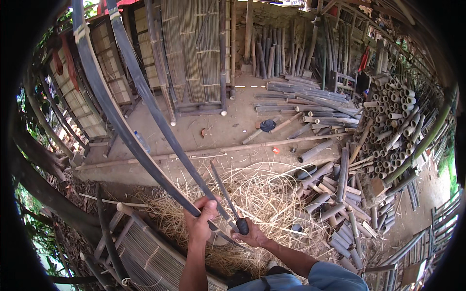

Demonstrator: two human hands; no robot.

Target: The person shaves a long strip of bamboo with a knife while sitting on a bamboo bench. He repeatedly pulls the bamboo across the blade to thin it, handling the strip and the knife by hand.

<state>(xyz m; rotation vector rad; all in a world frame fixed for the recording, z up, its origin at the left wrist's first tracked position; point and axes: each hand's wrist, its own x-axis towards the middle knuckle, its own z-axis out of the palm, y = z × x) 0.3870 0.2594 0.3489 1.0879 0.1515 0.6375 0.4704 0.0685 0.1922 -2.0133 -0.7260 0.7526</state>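
Note:
Two long dark bamboo strips, a left one (122, 127) and a right one (156, 109), run from the top left down to my hands and draw close together near their lower ends. My left hand (200, 219) is closed round the left strip, its thumb up beside the right one. In my right hand (252, 235) is a knife (223, 188) with a black handle; its long narrow blade points up and away. The knife's handle lies against the right strip, near its lower end. Whether the strips join there is hard to make out.
Pale shavings (262, 194) cover the ground below my hands. Cut bamboo tubes (393, 111) are stacked at the right, with loose pieces (330, 211) nearer. Bamboo poles (310, 99) lie farther back. A slatted bamboo bench (150, 257) stands at lower left, and slatted panels (191, 53) lean behind.

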